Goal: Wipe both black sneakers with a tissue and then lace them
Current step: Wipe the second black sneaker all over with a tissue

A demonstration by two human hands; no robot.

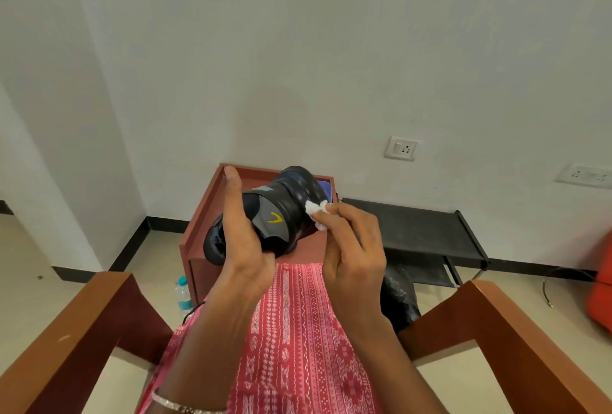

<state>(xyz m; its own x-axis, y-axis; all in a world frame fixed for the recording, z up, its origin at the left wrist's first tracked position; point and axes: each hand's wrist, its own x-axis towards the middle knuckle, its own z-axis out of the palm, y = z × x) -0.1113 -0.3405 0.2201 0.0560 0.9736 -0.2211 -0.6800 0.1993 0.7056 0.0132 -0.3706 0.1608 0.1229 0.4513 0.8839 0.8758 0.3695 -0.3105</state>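
A black sneaker (281,211) with a grey side panel and a yellow mark is held up in front of me, above a small reddish-brown table (202,215). My left hand (243,238) grips it from the left side, thumb pointing up. My right hand (351,248) pinches a crumpled white tissue (316,211) and presses it against the sneaker's right end. A second dark sneaker (397,294) appears to lie on the floor right of my lap, partly hidden by my right arm.
I sit in a wooden chair with armrests at left (82,324) and right (516,331). A black low shoe rack (420,228) stands against the wall at right. A plastic water bottle (183,294) stands on the floor left of the table. An orange object (601,284) is at far right.
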